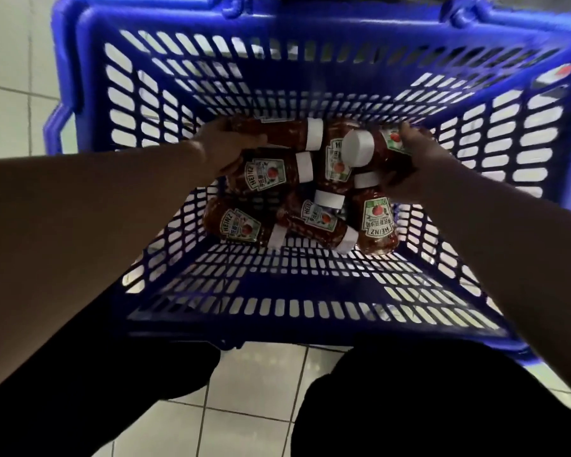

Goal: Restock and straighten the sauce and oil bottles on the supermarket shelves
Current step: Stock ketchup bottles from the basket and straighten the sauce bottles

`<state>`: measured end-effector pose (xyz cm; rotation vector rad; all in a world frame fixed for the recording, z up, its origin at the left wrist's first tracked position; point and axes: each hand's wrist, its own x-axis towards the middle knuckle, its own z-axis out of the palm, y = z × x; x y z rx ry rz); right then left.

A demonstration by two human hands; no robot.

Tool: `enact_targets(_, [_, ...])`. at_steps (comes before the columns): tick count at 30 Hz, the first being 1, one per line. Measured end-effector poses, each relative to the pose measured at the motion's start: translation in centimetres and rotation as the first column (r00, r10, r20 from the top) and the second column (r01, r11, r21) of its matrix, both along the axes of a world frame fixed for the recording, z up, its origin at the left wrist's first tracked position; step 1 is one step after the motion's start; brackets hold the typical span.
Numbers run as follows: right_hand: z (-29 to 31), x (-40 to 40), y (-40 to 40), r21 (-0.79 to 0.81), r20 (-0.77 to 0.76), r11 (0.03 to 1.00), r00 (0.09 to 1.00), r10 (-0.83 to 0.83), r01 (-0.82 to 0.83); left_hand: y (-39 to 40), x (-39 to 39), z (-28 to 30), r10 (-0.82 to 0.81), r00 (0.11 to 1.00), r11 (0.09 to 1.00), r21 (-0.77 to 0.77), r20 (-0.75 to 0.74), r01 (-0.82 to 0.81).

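In the basket (89,94), toward its far wall: several ketchup bottles (376,222), lying jumbled. Left hand (225,146) grips one bottle (284,133); right hand (416,159) grips another (373,150), cap raised.

Bright blue slotted plastic shopping basket (310,61), its walls and floor pierced by regular rows of oblong openings. Dark red clear-plastic ketchup bottles (374,222) with white caps lie on the basket floor; their labels are white, edged in green, with a red tomato motif and dark lettering. Pale grey-white square floor tiles (254,384) with darker grout lines. Black trousers (442,407) at the basket's near edge.
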<state>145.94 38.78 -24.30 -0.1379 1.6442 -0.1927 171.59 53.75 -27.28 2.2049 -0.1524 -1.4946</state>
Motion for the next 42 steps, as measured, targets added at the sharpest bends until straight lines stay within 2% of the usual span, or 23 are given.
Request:
enact_targets(4, [1.1, -1.0, 1.1, -0.07, 0.041, 0.997, 0.999, -0.013, 0.016, -1.9, -0.9, 0.5, 0.038, 0.998, 0.997, -0.067, -0.059, -0.042])
enact_targets(6, [1.6, -1.7, 2.0, -0.094, 0.127, 0.993, 0.991, -0.052, 0.064, -2.6, -1.2, 0.9, 0.052, 0.996, 0.993, -0.104, -0.069, -0.059])
enact_targets(10, [4.3, -2.4, 3.8, -0.068, 0.216, 0.975, 0.957, -0.193, 0.212, -1.9, -2.8, 3.3, 0.113, 0.993, 0.988, -0.106, 0.044, -0.108])
enact_targets(13, [7.6, -3.0, 5.6, -0.028, 0.293, 0.988, 0.946, -0.139, 0.154, -0.1, -4.1, 6.7, 0.148, 0.975, 0.982, -0.144, 0.164, -0.125])
enact_targets(16, [12.1, -3.9, 7.4, -0.036, 0.306, 0.997, 0.95, -0.06, 0.074, 1.7, -4.3, 11.7, 0.173, 0.982, 0.955, -0.258, 0.076, -0.148])
enact_targets(19, [18.0, -5.0, 9.0, 0.007, 0.386, 0.997, 0.919, -0.079, 0.083, 3.2, -4.9, 18.6, 0.235, 0.964, 0.906, -0.331, -0.127, -0.264])
enact_targets(22, [25.1, -6.0, 10.0, 0.009, 0.505, 0.997, 0.86, -0.074, 0.081, 4.4, -6.3, 27.0, 0.298, 0.879, 0.827, -0.361, -0.371, -0.432])
enact_targets(27, [39.2, -6.5, 10.2, -0.057, 0.553, 0.998, 0.833, 0.001, 0.037, 4.5, -9.1, 44.0, 0.353, 0.771, 0.681, -0.419, -0.531, -0.6])
enact_targets(31, [51.6, -6.8, 9.2, -0.18, 0.611, 0.982, 0.775, 0.164, -0.066, 3.2, -11.3, 58.2, 0.317, 0.776, 0.65, -0.471, -0.545, -0.597])
enact_targets(35, [62.9, -7.0, 7.5, -0.324, 0.63, 0.942, 0.723, 0.285, -0.089, 1.0, -12.2, 69.8, 0.266, 0.789, 0.618, -0.53, -0.555, -0.581])
enact_targets(39, [73.0, -7.1, 5.8, -0.461, 0.621, 0.876, 0.653, 0.433, -0.143, -1.5, -12.9, 80.2, 0.178, 0.863, 0.599, -0.643, -0.473, -0.477])
enact_targets(42, [79.3, -6.9, 4.6, -0.597, 0.602, 0.793, 0.587, 0.542, -0.12, -2.5, -13.3, 87.1, 0.121, 0.913, 0.564, -0.73, -0.388, -0.385])
